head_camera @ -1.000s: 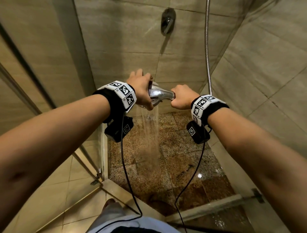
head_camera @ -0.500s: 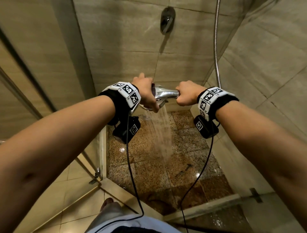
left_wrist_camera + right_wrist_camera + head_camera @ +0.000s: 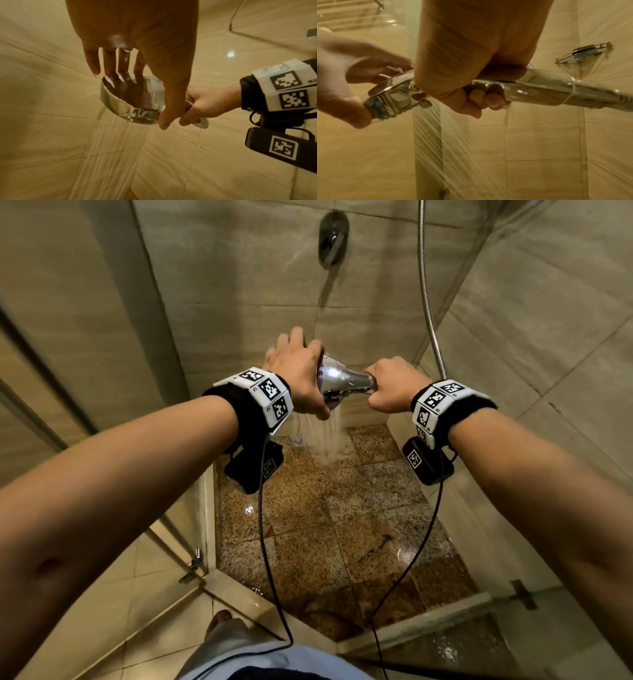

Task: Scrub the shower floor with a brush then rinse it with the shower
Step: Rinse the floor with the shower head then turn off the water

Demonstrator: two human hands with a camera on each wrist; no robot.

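Shower head (image 3: 337, 378): chrome, hand-held, raised above the shower floor (image 3: 329, 518), face tilted downward, spraying.
Water spray (image 3: 325, 436): thin streams falling from the shower head's face onto the far part of the shower floor.
Right hand (image 3: 390, 386): on the handle side of the shower head, fist wrapped fully round the chrome handle; curled fingers (image 3: 491, 100) seen pressed against the handle's underside in the right wrist view.
Left hand (image 3: 298, 371): at the wide end of the shower head, fingers draped over the domed back, thumb (image 3: 167, 116) hooked at the rim, so clasping the head itself.
Hose (image 3: 428, 289): ribbed metal, rising from beyond the right hand up the wall, right of the shower head.
Shower floor: speckled brown stone tiles, directly below the shower head, wet and glistening.
Wall valve (image 3: 333, 236): dark fitting on the tiled back wall, above the shower head.
Corner shelf (image 3: 583, 54): glass with metal rail, on the wall past the handle end of the shower head; round object on it, kind not discernible.
Wrist bands (image 3: 263, 395): black, with printed square markers, one on each wrist behind the shower head; cables hanging below.
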